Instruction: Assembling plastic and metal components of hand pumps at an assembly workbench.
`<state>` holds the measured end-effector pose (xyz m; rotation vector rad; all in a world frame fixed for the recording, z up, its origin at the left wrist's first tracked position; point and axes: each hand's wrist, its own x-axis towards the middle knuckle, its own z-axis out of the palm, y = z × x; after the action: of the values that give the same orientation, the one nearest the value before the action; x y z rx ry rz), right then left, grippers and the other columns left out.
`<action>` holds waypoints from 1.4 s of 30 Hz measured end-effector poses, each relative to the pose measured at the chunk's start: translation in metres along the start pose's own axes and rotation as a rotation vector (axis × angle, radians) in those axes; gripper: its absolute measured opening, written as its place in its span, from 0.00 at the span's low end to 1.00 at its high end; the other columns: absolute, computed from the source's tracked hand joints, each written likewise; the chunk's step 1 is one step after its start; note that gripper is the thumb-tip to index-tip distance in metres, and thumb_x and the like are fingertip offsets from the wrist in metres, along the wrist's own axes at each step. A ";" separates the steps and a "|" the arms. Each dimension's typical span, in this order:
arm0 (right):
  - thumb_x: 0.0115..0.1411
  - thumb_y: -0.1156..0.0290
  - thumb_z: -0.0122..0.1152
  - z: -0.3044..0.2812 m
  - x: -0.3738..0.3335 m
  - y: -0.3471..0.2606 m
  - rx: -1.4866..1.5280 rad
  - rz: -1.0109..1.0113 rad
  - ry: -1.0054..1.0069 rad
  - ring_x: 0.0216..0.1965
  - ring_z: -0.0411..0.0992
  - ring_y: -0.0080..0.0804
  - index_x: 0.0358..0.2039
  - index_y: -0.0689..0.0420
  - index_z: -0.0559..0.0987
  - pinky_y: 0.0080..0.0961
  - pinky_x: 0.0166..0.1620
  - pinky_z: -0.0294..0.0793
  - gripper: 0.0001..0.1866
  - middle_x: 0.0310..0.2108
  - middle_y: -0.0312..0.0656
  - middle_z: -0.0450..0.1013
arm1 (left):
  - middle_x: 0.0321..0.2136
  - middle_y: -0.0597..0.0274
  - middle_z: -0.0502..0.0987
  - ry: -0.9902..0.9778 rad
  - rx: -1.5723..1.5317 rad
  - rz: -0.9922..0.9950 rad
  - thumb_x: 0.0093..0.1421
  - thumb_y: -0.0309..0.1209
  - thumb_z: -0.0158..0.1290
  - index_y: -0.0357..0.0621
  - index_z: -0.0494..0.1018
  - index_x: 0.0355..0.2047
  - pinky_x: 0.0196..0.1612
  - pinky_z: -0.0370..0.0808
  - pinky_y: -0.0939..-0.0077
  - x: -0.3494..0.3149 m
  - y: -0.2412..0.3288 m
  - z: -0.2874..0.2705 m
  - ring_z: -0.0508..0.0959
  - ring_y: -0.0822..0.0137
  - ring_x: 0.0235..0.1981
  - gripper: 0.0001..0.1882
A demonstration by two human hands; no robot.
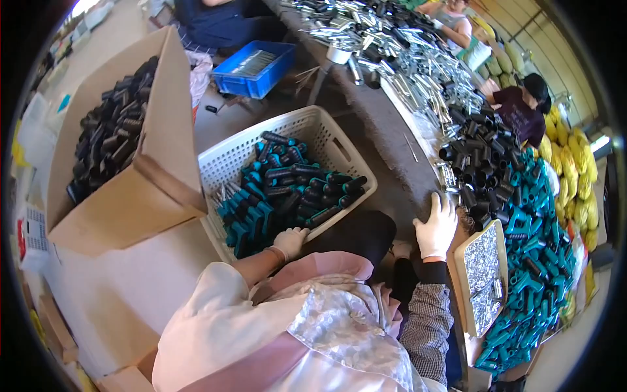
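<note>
My left hand, in a white glove, is closed on the near rim of a white perforated plastic basket. Inside the basket lie many black and teal tool handles, some at the left with metal shafts showing. My right hand, gloved too, has its fingers stretched out and holds nothing. It is at the table's near edge, beside a cream tray of small shiny metal pieces. Black cylindrical sleeves and teal plastic handle parts are heaped just beyond.
A tall cardboard box of black grips stands at the left. Behind the basket is a blue crate with metal rods. Metal tubes cover the far table. Other people sit around it; yellow sacks are stacked at the right.
</note>
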<state>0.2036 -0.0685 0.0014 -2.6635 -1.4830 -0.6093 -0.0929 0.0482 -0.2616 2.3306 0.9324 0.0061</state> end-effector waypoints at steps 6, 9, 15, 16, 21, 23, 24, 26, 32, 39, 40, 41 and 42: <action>0.51 0.72 0.71 0.012 -0.003 0.006 -0.064 -0.077 0.017 0.62 0.66 0.52 0.63 0.57 0.69 0.43 0.64 0.65 0.37 0.63 0.51 0.67 | 0.44 0.49 0.81 -0.049 -0.061 -0.100 0.62 0.39 0.52 0.50 0.78 0.47 0.48 0.79 0.54 -0.042 -0.020 0.000 0.81 0.49 0.46 0.16; 0.52 0.72 0.69 0.020 -0.007 0.016 -0.069 -0.079 0.028 0.60 0.68 0.53 0.64 0.58 0.68 0.42 0.63 0.67 0.37 0.63 0.53 0.67 | 0.43 0.49 0.81 -0.011 -0.096 -0.083 0.62 0.37 0.51 0.47 0.80 0.42 0.48 0.79 0.55 -0.042 -0.016 0.000 0.82 0.49 0.46 0.14; 0.53 0.72 0.70 0.014 -0.006 0.004 -0.069 -0.081 -0.010 0.61 0.67 0.51 0.64 0.59 0.67 0.41 0.64 0.67 0.38 0.63 0.52 0.66 | 0.43 0.51 0.82 -0.025 -0.087 -0.067 0.62 0.34 0.50 0.49 0.80 0.47 0.48 0.79 0.56 -0.047 -0.019 -0.002 0.82 0.50 0.46 0.15; 0.53 0.72 0.70 0.014 -0.006 0.003 -0.066 -0.079 -0.003 0.61 0.67 0.51 0.64 0.59 0.67 0.41 0.64 0.67 0.38 0.63 0.52 0.66 | 0.43 0.51 0.82 -0.021 -0.092 -0.061 0.62 0.34 0.50 0.50 0.80 0.47 0.49 0.79 0.56 -0.047 -0.020 -0.004 0.82 0.50 0.46 0.15; 0.52 0.70 0.71 0.016 -0.010 0.011 -0.045 -0.046 -0.011 0.62 0.66 0.50 0.64 0.58 0.66 0.41 0.64 0.66 0.39 0.63 0.52 0.67 | 0.45 0.49 0.81 -0.019 -0.091 -0.026 0.62 0.34 0.51 0.50 0.81 0.48 0.50 0.79 0.55 -0.040 -0.023 0.002 0.82 0.48 0.46 0.16; 0.51 0.70 0.72 0.012 -0.010 0.010 0.008 -0.056 0.022 0.60 0.68 0.51 0.64 0.58 0.68 0.41 0.63 0.67 0.39 0.61 0.54 0.68 | 0.44 0.49 0.81 -0.011 -0.106 0.001 0.62 0.34 0.48 0.48 0.79 0.46 0.51 0.77 0.56 -0.040 -0.026 0.005 0.80 0.49 0.48 0.15; 0.51 0.69 0.73 0.009 -0.009 0.004 0.034 -0.048 0.007 0.59 0.69 0.52 0.64 0.58 0.68 0.43 0.62 0.68 0.39 0.60 0.54 0.68 | 0.44 0.50 0.80 -0.010 -0.118 -0.014 0.62 0.34 0.49 0.48 0.79 0.46 0.51 0.77 0.55 -0.042 -0.028 0.005 0.80 0.49 0.48 0.15; 0.51 0.67 0.73 0.012 -0.008 0.007 0.034 -0.066 0.043 0.57 0.69 0.52 0.63 0.58 0.68 0.43 0.59 0.69 0.39 0.59 0.54 0.69 | 0.44 0.50 0.80 -0.015 -0.121 -0.032 0.61 0.35 0.50 0.49 0.79 0.47 0.51 0.77 0.55 -0.043 -0.027 0.001 0.80 0.48 0.48 0.15; 0.50 0.69 0.72 0.012 -0.006 0.009 0.033 -0.062 0.109 0.60 0.67 0.51 0.61 0.59 0.68 0.43 0.62 0.66 0.37 0.58 0.55 0.69 | 0.43 0.49 0.80 -0.008 -0.081 -0.016 0.62 0.37 0.51 0.49 0.78 0.48 0.47 0.78 0.53 -0.029 -0.034 0.010 0.80 0.47 0.45 0.16; 0.54 0.66 0.67 0.025 -0.010 0.018 -0.009 -0.010 0.111 0.62 0.66 0.49 0.62 0.60 0.68 0.43 0.65 0.62 0.35 0.60 0.54 0.68 | 0.46 0.43 0.81 -0.205 -0.100 -0.012 0.65 0.40 0.49 0.47 0.78 0.51 0.51 0.77 0.53 -0.015 -0.043 0.010 0.80 0.41 0.48 0.18; 0.55 0.66 0.66 0.020 -0.001 0.006 0.032 -0.018 0.129 0.63 0.65 0.49 0.62 0.60 0.68 0.43 0.65 0.61 0.34 0.60 0.54 0.68 | 0.46 0.43 0.81 -0.182 -0.055 -0.042 0.65 0.40 0.49 0.47 0.78 0.51 0.51 0.77 0.53 -0.008 -0.124 0.034 0.80 0.41 0.48 0.18; 0.56 0.67 0.65 0.018 0.005 0.000 0.073 -0.023 0.145 0.63 0.65 0.49 0.62 0.60 0.68 0.43 0.66 0.61 0.34 0.60 0.54 0.68 | 0.48 0.43 0.80 -0.411 0.310 0.348 0.64 0.44 0.49 0.46 0.78 0.51 0.52 0.76 0.53 0.011 -0.179 0.042 0.80 0.42 0.50 0.21; 0.56 0.66 0.65 0.026 -0.011 0.020 -0.020 0.025 0.118 0.63 0.65 0.49 0.62 0.61 0.69 0.43 0.66 0.60 0.33 0.61 0.54 0.67 | 0.47 0.41 0.81 -0.629 0.070 0.349 0.62 0.47 0.49 0.44 0.80 0.46 0.53 0.76 0.53 0.042 -0.119 0.023 0.80 0.43 0.50 0.23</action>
<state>0.2232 -0.0829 -0.0232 -2.6055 -1.4187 -0.7687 -0.1297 0.1285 -0.3541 2.3033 0.2163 -0.5869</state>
